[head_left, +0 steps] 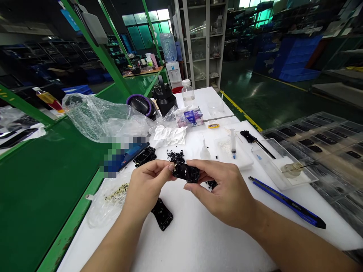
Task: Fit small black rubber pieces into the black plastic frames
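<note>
Over the white surface (198,241), our left hand (144,187) and right hand (227,194) met at centre. A blue knife (286,202) lay to the right. Each grip was pinched closed on one end of a small black part (185,172), raised above the surface; a second black piece (162,214) lay near, beside the left wrist.

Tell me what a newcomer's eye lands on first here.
The left hand and right hand pinch a small black rectangular plastic part between them, mid-frame above the white table. Next come the long blue and black tool lying to their right and the big crumpled clear plastic bag at the far left.
</note>
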`<state>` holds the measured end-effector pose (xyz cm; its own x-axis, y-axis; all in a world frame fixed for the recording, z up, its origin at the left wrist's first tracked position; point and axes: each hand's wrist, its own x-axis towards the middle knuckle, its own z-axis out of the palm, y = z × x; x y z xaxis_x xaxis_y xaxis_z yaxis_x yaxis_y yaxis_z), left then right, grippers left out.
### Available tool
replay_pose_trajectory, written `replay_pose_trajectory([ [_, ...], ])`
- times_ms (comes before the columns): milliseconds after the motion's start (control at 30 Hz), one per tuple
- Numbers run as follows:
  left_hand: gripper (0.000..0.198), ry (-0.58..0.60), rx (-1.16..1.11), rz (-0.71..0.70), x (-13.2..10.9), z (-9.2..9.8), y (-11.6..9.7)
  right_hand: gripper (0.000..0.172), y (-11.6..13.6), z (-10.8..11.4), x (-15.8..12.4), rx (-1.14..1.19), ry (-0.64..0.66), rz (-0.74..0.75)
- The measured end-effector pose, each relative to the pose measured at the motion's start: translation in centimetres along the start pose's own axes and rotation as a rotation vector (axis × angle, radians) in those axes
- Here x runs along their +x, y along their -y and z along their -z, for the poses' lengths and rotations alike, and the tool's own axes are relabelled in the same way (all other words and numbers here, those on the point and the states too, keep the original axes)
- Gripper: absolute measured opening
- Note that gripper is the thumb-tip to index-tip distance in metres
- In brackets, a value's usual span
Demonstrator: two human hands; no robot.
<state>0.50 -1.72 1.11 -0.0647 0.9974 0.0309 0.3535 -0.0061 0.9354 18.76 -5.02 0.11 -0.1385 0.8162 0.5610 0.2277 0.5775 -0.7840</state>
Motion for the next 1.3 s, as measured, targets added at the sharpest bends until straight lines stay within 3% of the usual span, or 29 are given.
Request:
replay_pose_trajectory([
  [467,0.017,-0.174,0.266,-0.05,-0.72,-0.06,-0.11,0.037,-0.48,-0.1,-0.18,-0.103,0.031,0.024],
  [700,0.022,-0.102,0.285,-0.054,-0.62,0.08,-0.13,0.037,-0.41,0.01,-0.17,-0.098,0.039,0.025],
  [1167,0.013,-0.066,0.124,-0.058,-0.77,0.21,-0.3,0.038,-0.12,0.06,-0.23,-0.017,0.035,0.001],
  [1300,0.015,0.001,0.052,-0.07,-0.55,0.64,-0.24,0.038,-0.02,0.23,-0.26,0.024,0.054,-0.004],
])
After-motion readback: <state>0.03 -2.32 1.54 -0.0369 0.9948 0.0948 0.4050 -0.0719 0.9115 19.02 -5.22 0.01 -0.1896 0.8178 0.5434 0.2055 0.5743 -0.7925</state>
